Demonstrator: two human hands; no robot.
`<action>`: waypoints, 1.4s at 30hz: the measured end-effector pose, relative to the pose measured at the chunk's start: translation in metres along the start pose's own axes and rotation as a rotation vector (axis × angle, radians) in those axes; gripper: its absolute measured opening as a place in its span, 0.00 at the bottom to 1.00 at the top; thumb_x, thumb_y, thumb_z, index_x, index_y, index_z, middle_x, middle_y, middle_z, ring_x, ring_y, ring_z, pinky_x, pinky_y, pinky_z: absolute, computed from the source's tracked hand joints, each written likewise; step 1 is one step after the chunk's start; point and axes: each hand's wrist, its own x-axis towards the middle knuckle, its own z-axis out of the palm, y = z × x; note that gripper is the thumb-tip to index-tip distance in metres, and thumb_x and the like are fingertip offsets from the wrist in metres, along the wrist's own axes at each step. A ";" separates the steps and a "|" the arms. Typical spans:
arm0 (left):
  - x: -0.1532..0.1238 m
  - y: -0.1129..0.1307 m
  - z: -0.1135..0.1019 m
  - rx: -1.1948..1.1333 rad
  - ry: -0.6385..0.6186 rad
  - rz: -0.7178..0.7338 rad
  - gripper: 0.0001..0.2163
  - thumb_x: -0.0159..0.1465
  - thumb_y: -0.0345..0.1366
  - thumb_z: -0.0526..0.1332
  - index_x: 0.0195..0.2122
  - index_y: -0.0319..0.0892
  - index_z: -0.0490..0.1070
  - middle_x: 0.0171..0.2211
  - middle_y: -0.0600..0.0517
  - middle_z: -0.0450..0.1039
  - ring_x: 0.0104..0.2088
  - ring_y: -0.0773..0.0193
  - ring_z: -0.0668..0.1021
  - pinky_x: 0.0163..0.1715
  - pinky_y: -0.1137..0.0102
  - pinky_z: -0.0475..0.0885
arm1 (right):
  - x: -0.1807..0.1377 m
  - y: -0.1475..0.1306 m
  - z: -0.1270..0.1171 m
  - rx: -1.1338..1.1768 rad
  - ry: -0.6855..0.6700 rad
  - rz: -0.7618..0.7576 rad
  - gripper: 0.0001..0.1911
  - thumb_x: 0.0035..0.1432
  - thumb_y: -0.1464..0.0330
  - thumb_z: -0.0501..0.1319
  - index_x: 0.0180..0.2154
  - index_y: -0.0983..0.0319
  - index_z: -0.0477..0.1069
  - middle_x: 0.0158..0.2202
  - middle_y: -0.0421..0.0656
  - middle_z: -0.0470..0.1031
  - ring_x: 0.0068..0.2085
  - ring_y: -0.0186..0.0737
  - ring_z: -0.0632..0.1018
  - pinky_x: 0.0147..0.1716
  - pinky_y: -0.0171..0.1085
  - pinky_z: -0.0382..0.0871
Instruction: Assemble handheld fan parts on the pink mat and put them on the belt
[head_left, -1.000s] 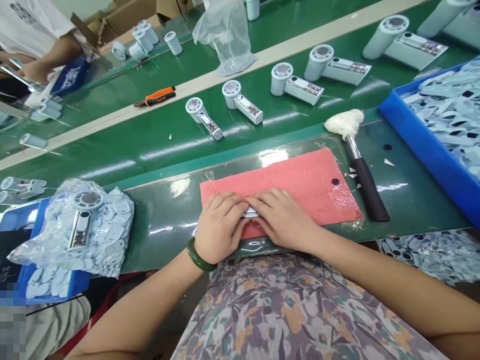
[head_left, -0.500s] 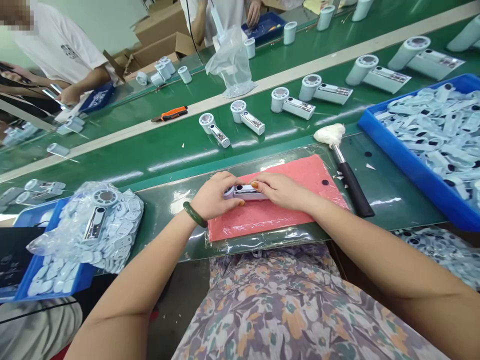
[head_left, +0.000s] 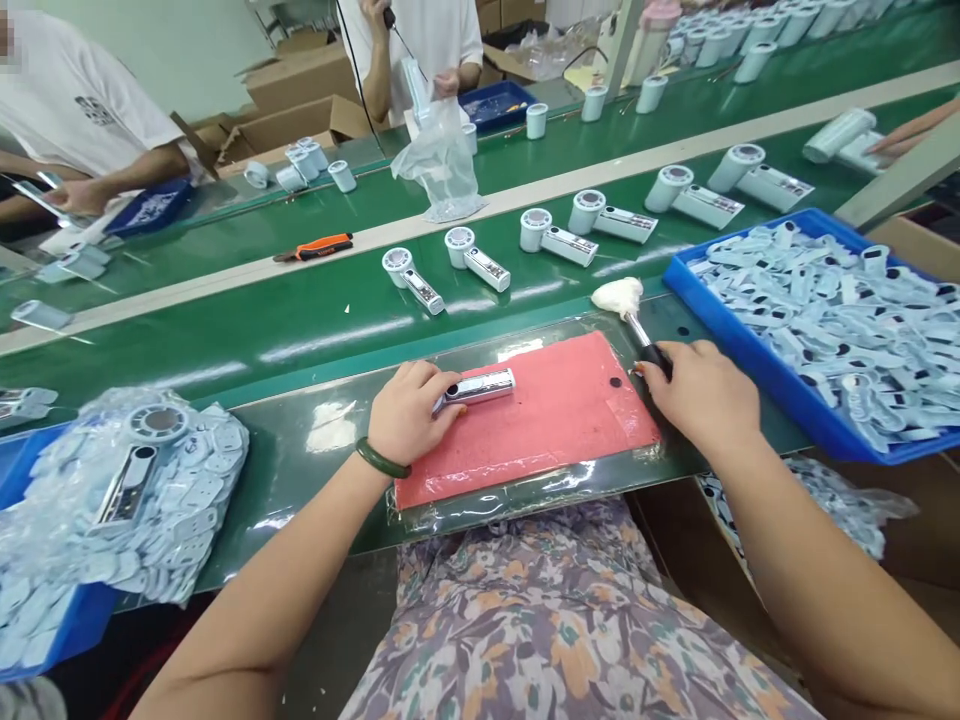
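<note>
My left hand (head_left: 409, 412) is closed around the round head end of a small white handheld fan (head_left: 480, 387) that lies on a pink pad (head_left: 559, 415) on the bench. To the right of the pad, my right hand (head_left: 701, 392) wraps round the black handle of a hammer (head_left: 628, 308) whose head is bound in white cloth. The hammer still lies on the bench, its head pointing away from me.
A blue tray of pale plastic parts (head_left: 825, 310) sits at the right, and a bag of similar parts (head_left: 135, 490) with a fan on top at the left. Several fans (head_left: 555, 235) and orange-handled pliers (head_left: 315, 247) lie on the green belt. People work across it.
My right hand left the fan and moved right onto the hammer handle. My left hand stays on the fan's head end. The view has tilted upward.
</note>
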 end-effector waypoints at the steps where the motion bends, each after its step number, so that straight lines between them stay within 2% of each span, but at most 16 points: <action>1: 0.000 0.000 0.001 -0.002 0.002 0.004 0.13 0.64 0.37 0.67 0.50 0.43 0.75 0.42 0.46 0.75 0.42 0.52 0.75 0.43 0.60 0.74 | 0.000 0.004 0.002 0.004 -0.023 0.003 0.21 0.66 0.59 0.53 0.46 0.67 0.77 0.40 0.59 0.75 0.37 0.58 0.77 0.29 0.47 0.69; 6: 0.001 -0.002 0.002 -0.039 -0.006 -0.012 0.17 0.65 0.46 0.68 0.49 0.42 0.75 0.42 0.47 0.76 0.43 0.52 0.75 0.44 0.60 0.74 | -0.013 -0.008 -0.014 0.323 -0.001 -0.015 0.16 0.64 0.62 0.54 0.43 0.63 0.77 0.37 0.52 0.79 0.34 0.51 0.79 0.29 0.43 0.70; 8: 0.001 -0.001 0.002 -0.043 -0.015 -0.033 0.16 0.65 0.47 0.67 0.48 0.42 0.76 0.41 0.47 0.76 0.43 0.53 0.75 0.44 0.60 0.74 | -0.028 -0.023 -0.027 0.540 -0.040 -0.106 0.17 0.66 0.61 0.54 0.48 0.61 0.75 0.37 0.48 0.80 0.33 0.47 0.80 0.30 0.41 0.73; 10: 0.002 0.000 0.004 -0.032 -0.015 -0.057 0.14 0.66 0.46 0.67 0.47 0.42 0.76 0.40 0.47 0.76 0.43 0.53 0.75 0.44 0.60 0.73 | -0.044 -0.039 -0.039 0.660 -0.165 -0.279 0.19 0.69 0.62 0.53 0.57 0.60 0.72 0.39 0.46 0.81 0.35 0.45 0.81 0.32 0.39 0.75; 13: 0.002 0.000 0.007 -0.020 -0.016 -0.075 0.13 0.65 0.45 0.67 0.46 0.43 0.76 0.39 0.47 0.75 0.42 0.52 0.75 0.43 0.60 0.73 | -0.062 -0.060 -0.050 0.624 -0.296 -0.530 0.23 0.72 0.65 0.49 0.65 0.57 0.64 0.48 0.45 0.81 0.40 0.44 0.82 0.36 0.39 0.77; 16: 0.003 -0.001 0.010 -0.019 -0.013 -0.069 0.14 0.65 0.45 0.68 0.47 0.43 0.76 0.40 0.47 0.75 0.42 0.52 0.74 0.43 0.59 0.72 | -0.070 -0.071 -0.048 0.537 -0.160 -0.602 0.26 0.73 0.65 0.48 0.69 0.57 0.58 0.54 0.48 0.78 0.47 0.47 0.81 0.42 0.41 0.78; 18: 0.003 -0.001 0.011 -0.016 -0.013 -0.066 0.13 0.65 0.44 0.67 0.46 0.42 0.76 0.40 0.46 0.75 0.42 0.51 0.74 0.42 0.59 0.72 | -0.073 -0.075 -0.040 0.441 -0.115 -0.618 0.26 0.74 0.64 0.47 0.70 0.59 0.58 0.51 0.50 0.78 0.43 0.48 0.82 0.39 0.42 0.79; 22: 0.004 0.000 0.011 0.006 -0.049 -0.082 0.07 0.66 0.36 0.64 0.43 0.41 0.76 0.39 0.46 0.75 0.42 0.52 0.74 0.41 0.59 0.71 | -0.079 -0.079 -0.033 0.320 -0.214 -0.711 0.26 0.74 0.66 0.44 0.68 0.61 0.60 0.38 0.47 0.80 0.30 0.46 0.80 0.26 0.40 0.75; 26: 0.004 0.002 0.009 0.004 -0.063 -0.094 0.13 0.65 0.44 0.68 0.45 0.41 0.75 0.40 0.45 0.74 0.43 0.50 0.74 0.43 0.59 0.72 | -0.079 -0.082 -0.042 0.411 -0.035 -0.610 0.27 0.75 0.66 0.48 0.71 0.57 0.53 0.51 0.49 0.78 0.43 0.47 0.82 0.38 0.40 0.77; 28: 0.004 0.002 0.009 -0.008 -0.057 -0.106 0.14 0.64 0.45 0.68 0.46 0.42 0.75 0.40 0.46 0.74 0.44 0.51 0.74 0.43 0.59 0.72 | -0.076 -0.082 -0.039 0.334 -0.007 -0.591 0.26 0.74 0.65 0.47 0.70 0.59 0.57 0.47 0.50 0.79 0.38 0.48 0.82 0.32 0.41 0.76; 30: 0.005 0.002 0.009 -0.015 -0.062 -0.116 0.11 0.64 0.41 0.68 0.45 0.42 0.75 0.39 0.46 0.74 0.44 0.51 0.74 0.44 0.59 0.72 | -0.074 -0.082 -0.033 0.238 -0.089 -0.652 0.26 0.74 0.64 0.44 0.67 0.62 0.62 0.36 0.48 0.79 0.28 0.47 0.79 0.23 0.41 0.71; 32: 0.005 0.002 0.009 -0.015 -0.074 -0.115 0.10 0.65 0.39 0.68 0.44 0.42 0.75 0.39 0.46 0.74 0.43 0.52 0.74 0.44 0.60 0.72 | -0.073 -0.081 -0.030 0.212 -0.159 -0.700 0.26 0.75 0.64 0.43 0.67 0.62 0.63 0.34 0.46 0.79 0.26 0.45 0.78 0.20 0.40 0.68; 34: 0.005 0.002 0.009 -0.016 -0.079 -0.113 0.11 0.64 0.40 0.68 0.43 0.41 0.75 0.39 0.46 0.74 0.43 0.51 0.74 0.43 0.60 0.72 | -0.071 -0.079 -0.035 0.265 -0.134 -0.679 0.26 0.74 0.65 0.45 0.69 0.59 0.60 0.41 0.47 0.81 0.33 0.46 0.81 0.25 0.39 0.73; 37: 0.005 0.002 0.008 -0.019 -0.072 -0.122 0.14 0.63 0.44 0.70 0.43 0.42 0.74 0.39 0.47 0.75 0.43 0.52 0.74 0.43 0.60 0.71 | -0.067 -0.080 -0.052 0.350 0.025 -0.606 0.27 0.74 0.65 0.49 0.71 0.56 0.56 0.51 0.49 0.79 0.41 0.48 0.82 0.33 0.40 0.78; 39: 0.005 0.002 0.007 -0.020 -0.073 -0.124 0.14 0.63 0.43 0.71 0.44 0.42 0.74 0.39 0.48 0.75 0.43 0.53 0.74 0.43 0.61 0.71 | -0.065 -0.081 -0.059 0.385 0.100 -0.589 0.29 0.73 0.66 0.51 0.72 0.56 0.54 0.52 0.48 0.79 0.43 0.48 0.82 0.34 0.40 0.78; 42: 0.007 0.001 0.006 -0.024 -0.082 -0.134 0.13 0.62 0.43 0.71 0.43 0.43 0.74 0.39 0.49 0.75 0.43 0.54 0.74 0.43 0.62 0.71 | -0.064 -0.084 -0.059 0.428 0.091 -0.585 0.29 0.74 0.68 0.51 0.72 0.57 0.52 0.51 0.47 0.79 0.44 0.47 0.83 0.34 0.39 0.78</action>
